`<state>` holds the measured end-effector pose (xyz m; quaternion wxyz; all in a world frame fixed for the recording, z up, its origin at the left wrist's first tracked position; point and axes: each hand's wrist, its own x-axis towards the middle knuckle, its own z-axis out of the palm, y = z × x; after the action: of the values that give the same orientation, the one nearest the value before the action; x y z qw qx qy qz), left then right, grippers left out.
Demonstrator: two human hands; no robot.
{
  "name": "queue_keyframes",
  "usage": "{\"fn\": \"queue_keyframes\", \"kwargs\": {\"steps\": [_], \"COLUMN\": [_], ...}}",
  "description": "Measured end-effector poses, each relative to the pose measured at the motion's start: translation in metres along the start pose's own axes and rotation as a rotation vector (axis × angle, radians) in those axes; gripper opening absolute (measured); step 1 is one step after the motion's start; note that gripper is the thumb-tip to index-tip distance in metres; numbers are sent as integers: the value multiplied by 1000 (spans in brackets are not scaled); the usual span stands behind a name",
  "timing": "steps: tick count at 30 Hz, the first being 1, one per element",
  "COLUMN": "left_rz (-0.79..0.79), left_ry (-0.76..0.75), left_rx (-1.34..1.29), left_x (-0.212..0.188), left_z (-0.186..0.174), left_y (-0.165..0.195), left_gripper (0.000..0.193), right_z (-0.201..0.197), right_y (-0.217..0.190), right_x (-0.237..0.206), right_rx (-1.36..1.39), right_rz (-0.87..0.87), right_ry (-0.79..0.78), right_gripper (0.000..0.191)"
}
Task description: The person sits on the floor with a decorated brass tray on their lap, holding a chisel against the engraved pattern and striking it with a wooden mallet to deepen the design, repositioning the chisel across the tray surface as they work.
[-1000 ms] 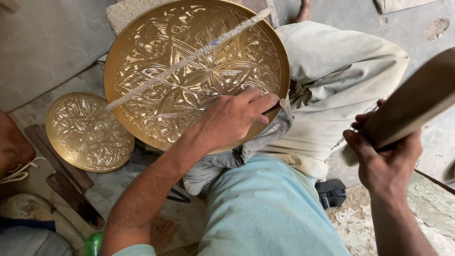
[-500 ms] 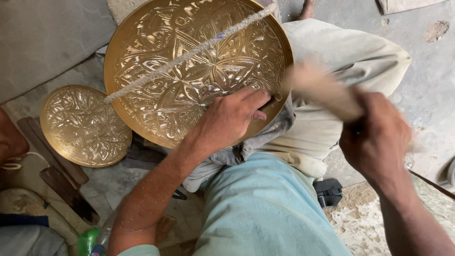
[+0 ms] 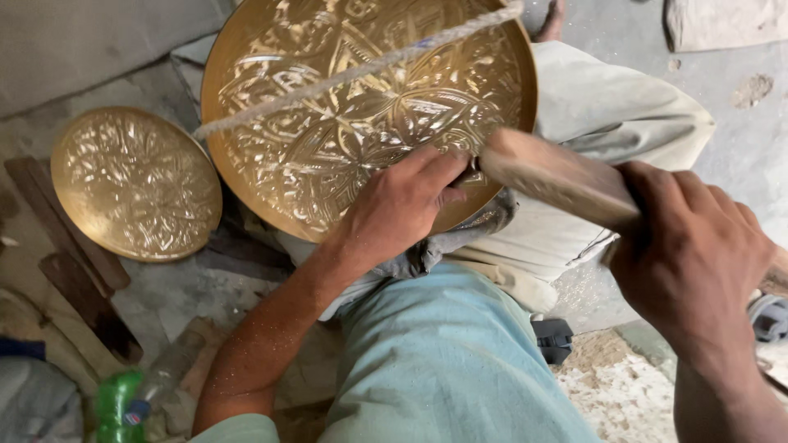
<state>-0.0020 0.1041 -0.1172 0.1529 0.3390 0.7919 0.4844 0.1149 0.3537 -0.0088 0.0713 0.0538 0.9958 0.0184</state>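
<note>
Right hand (image 3: 694,254) holds wooden mallet (image 3: 558,176) over brass tray (image 3: 328,123)

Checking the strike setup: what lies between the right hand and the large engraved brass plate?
In the head view, the wooden mallet spans that stretch from the right hand to the large brass plate, ending beside the left hand.

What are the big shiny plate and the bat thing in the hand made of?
The big plate looks like brass or a similar yellow metal: golden, glossy, with a raised pattern catching light. The bat in the right hand seems plain wood: matte brown, unpolished.
</note>
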Motion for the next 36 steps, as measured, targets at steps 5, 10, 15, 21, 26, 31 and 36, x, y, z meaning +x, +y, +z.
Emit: {"fn": "queue_keyframes", "kwargs": {"steps": [5,10,15,21,26,31,36], "left_rz": [70,182,149,191,116,65,29], "left_ry": [71,-37,-148,-170,-130,-158,68], "left_rx": [-125,41,89,100,59,74,30], "left_x": [-6,0,4,6,1,-3,-17], "left_z": [-4,3,1,4,5,7,11], "left_y": [-16,-26,-25,-23,-22,-21,-20], "left_gripper": [44,50,47,48,37,38,30], "right_z": [36,76,58,44,49,44,22], "right_y": [16,27,14,-4,-2,3,-6], "right_x": [-18,-13,-4,6,6,8,31], "right_rx": [178,-87,418,418,635,318,29], "right_rz": [29,-49,135,39,50,-161,-219], "right_ry": [186,326,238,322,254,251,114], "right_gripper": [37,50,44,39,31,33,29]}}
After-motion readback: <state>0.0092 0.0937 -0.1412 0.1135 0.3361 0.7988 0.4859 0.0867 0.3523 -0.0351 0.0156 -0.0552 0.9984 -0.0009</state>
